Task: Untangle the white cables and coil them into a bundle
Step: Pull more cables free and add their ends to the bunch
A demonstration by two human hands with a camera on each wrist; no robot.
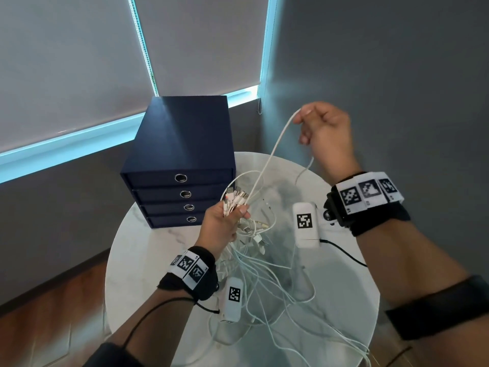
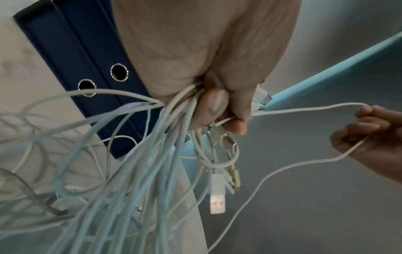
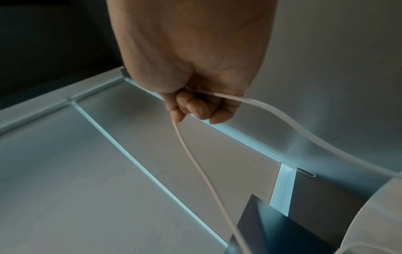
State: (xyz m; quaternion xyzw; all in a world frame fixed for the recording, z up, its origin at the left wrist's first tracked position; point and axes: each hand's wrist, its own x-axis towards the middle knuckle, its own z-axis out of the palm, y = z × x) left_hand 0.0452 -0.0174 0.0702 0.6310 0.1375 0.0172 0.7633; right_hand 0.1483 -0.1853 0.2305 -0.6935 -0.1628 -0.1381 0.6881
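A tangle of white cables hangs from my left hand down onto the round white table. The left hand grips a bunch of them near their plug ends, fingers curled round the strands. One single white cable runs up from that bunch to my right hand, held high above the table. The right hand pinches this cable in its curled fingers, and the free end drops back toward the table. A USB plug dangles below the left hand.
A dark blue drawer box with several ring-pull drawers stands at the back left of the table, close to the left hand. Grey roller blinds and a grey wall lie behind. Wood floor shows at lower left.
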